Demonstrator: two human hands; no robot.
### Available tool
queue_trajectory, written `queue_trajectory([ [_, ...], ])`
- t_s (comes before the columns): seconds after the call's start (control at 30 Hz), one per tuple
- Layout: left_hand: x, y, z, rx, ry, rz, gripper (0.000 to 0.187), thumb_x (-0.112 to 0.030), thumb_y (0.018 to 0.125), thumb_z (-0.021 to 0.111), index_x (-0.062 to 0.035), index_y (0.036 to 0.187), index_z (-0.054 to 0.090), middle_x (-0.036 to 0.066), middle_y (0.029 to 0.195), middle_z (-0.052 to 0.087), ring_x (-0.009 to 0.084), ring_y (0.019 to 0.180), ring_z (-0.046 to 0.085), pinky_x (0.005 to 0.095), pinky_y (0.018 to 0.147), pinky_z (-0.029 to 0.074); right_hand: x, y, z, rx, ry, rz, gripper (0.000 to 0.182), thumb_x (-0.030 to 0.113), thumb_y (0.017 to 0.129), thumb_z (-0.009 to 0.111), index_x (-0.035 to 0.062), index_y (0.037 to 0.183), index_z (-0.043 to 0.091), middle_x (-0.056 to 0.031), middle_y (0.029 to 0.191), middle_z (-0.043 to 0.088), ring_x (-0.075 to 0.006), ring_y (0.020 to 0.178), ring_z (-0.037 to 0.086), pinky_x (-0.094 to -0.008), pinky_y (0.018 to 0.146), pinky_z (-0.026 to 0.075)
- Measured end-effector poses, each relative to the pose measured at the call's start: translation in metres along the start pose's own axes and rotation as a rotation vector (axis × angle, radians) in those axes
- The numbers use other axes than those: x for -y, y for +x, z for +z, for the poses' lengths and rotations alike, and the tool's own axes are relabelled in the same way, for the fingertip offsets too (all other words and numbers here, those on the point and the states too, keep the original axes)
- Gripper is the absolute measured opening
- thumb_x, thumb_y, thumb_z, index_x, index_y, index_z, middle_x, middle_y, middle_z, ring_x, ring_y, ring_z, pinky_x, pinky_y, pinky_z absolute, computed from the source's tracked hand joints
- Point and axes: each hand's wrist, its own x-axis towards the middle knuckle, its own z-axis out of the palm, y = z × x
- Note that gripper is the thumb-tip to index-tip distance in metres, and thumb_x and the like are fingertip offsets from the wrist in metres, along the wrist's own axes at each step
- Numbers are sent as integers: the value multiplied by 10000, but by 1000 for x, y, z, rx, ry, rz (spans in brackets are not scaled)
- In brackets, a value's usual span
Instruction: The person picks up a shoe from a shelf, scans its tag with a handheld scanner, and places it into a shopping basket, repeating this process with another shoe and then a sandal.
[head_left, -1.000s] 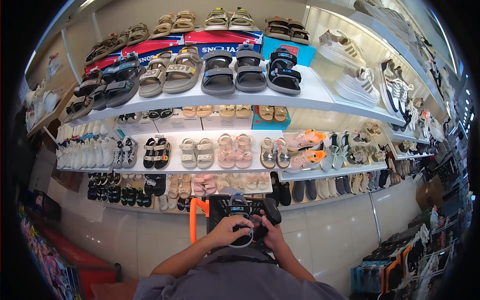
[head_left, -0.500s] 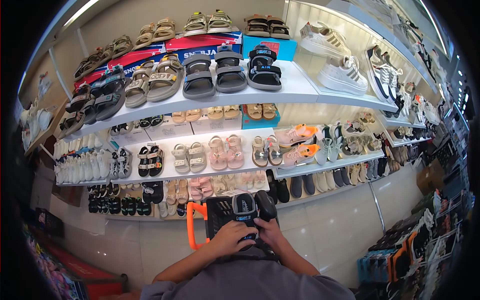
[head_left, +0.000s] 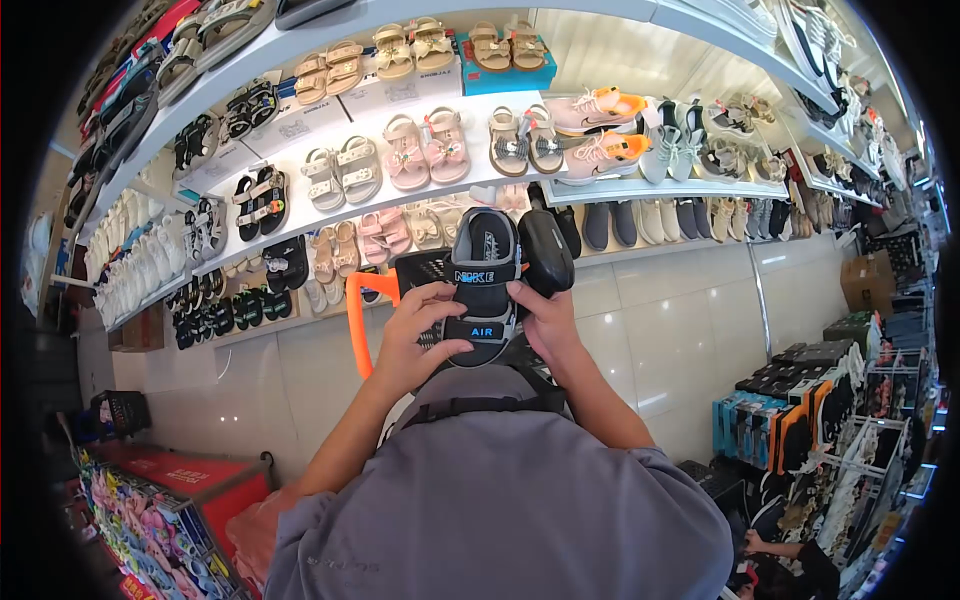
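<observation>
A black sandal (head_left: 487, 298) with grey edging and the words NIKE and AIR on its straps is held up in front of my body, toe toward me. My left hand (head_left: 418, 335) grips its left side, with thumb and fingers at the AIR strap. On the other side, my right hand (head_left: 545, 318) has its thumb against the sandal's edge near the NIKE strap. Just above that hand is a second black shoe-like item (head_left: 547, 258), its dark rounded side showing; the right fingers below it are partly hidden.
Behind the sandal is a black basket with an orange handle (head_left: 358, 325). Ahead, white shelves (head_left: 400, 202) carry sandals and sneakers. A red display bin (head_left: 200, 480) stands at lower left. Racks of boxed footwear (head_left: 750, 430) and another person's hand (head_left: 755, 542) are at lower right.
My view has tipped downward, so the shelves sit higher in the picture. Both hands and the sandal now appear higher and larger, and my left hand has shifted from across the straps to the sandal's left side.
</observation>
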Motion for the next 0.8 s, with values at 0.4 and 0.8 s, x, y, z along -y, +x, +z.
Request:
queue_trajectory([
  [0.4, -5, 5, 1, -54, -23, 9, 378, -112, 665, 803, -54, 1004, 647, 127, 1135, 579, 274, 1052, 566, 362, 895, 457, 11, 7, 4, 29, -68, -68, 528, -99, 757, 677, 41, 1235, 503, -70, 1113, 588, -176, 1020, 580, -335, 908, 469],
  [0.8, -7, 4, -6, -67, 18, 100, 423, -158, 698, 810, -77, 1079, 645, 188, 1314, 418, 268, 993, 559, 356, 861, 487, 17, 6, 28, 76, -83, -123, 524, -102, 753, 678, 43, 1224, 501, -52, 1106, 571, -168, 1027, 562, -335, 918, 458],
])
